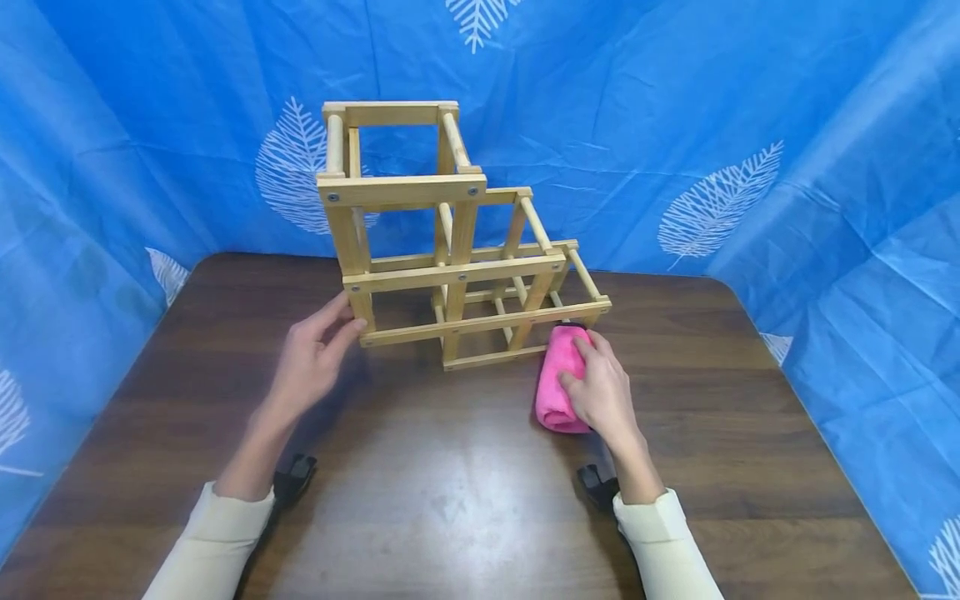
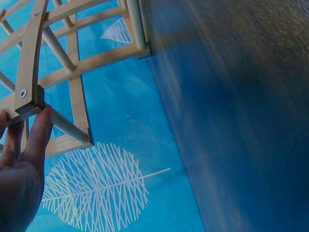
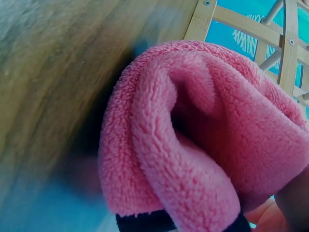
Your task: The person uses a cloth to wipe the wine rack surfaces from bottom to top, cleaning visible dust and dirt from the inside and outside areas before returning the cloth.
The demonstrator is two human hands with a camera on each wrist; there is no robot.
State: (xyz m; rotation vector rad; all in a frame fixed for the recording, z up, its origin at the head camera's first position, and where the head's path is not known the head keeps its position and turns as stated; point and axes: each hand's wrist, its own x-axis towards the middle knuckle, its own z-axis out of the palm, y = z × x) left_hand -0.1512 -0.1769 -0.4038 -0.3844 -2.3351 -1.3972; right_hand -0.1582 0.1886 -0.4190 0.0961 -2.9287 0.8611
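Observation:
A stepped wooden rack (image 1: 401,277) of slats and dowels stands in the middle of the head view, tilted. My left hand (image 1: 318,354) holds its lower left corner, thumb on the near side; the left wrist view shows fingers (image 2: 36,140) at the end of a slat. My right hand (image 1: 603,387) grips a rolled pink fleecy cloth (image 1: 558,371) just in front of the rack's lower right part. In the right wrist view, the cloth's rolled end fills the middle and a dark edging (image 3: 145,221) shows below. Most right-hand fingers are hidden there.
Both hands are over a dark brown wooden table (image 1: 465,517). Behind and beside it hangs a blue sheet (image 1: 600,108) with white leaf prints. Black mounts (image 1: 296,477) sit at both wrists, next to the cream sleeves (image 1: 217,533).

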